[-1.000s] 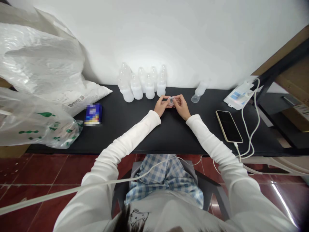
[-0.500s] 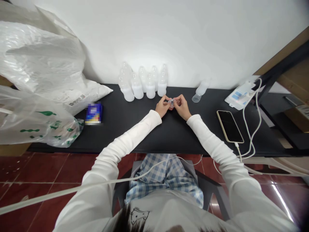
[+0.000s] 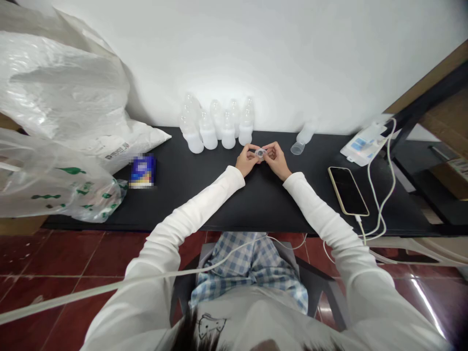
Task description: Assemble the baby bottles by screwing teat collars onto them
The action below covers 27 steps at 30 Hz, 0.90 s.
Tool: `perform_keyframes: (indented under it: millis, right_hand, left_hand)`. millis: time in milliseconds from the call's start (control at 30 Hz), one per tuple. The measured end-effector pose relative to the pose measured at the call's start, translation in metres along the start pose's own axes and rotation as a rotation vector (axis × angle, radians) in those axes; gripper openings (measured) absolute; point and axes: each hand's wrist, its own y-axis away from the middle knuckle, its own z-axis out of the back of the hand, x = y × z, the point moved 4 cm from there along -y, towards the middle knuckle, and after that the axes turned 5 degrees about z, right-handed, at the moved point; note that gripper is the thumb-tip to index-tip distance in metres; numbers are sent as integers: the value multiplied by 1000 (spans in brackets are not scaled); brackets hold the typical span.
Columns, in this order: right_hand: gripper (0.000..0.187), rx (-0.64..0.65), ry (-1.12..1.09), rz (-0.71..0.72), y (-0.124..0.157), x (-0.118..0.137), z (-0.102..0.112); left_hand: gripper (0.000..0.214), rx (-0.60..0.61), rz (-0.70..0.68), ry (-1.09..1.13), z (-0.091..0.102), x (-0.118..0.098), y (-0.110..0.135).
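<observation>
Over the black surface [image 3: 263, 209], near the bottles [image 3: 208, 137], the left hand [image 3: 245, 161] and right hand [image 3: 278, 162] pinch a small clear piece [image 3: 260, 153] from opposite sides, where light, even pressure should steady it.

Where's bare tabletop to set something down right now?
Bare tabletop shows between the two sleeves, between the blue packet and left hand, and less between right hand and phone. It's crowded at the back around the grouped bottles, at left by the plastic bags, at right with phone, cable and white pack.
</observation>
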Motion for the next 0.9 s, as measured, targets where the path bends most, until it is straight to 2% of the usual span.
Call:
perform_keyframes:
  millis: [233,467,567,667,800,900]
  right_hand:
    - [48,-35,8,-15,2,-5,-3]
    - [42,-119,126,-5,8,-1,-4]
    - [45,-95,121,0,8,3,-5]
    - [52,-56,23,-21,6,3,-6]
    - [59,-43,-156,-109,2,-1,-2]
    - [56,42,-135,-122,1,2,0]
  left_hand:
    - [24,-32,-3,-71,1,1,0]
    - [23,37,-3,-102,-5,-2,5]
    - [25,-14,42,-40,-5,0,3]
    - [29,-57,53,55,-1,2,-1]
    - [30,-13,-25,58,2,1,-5]
    - [28,7,-144,-2,4,-1,-5]
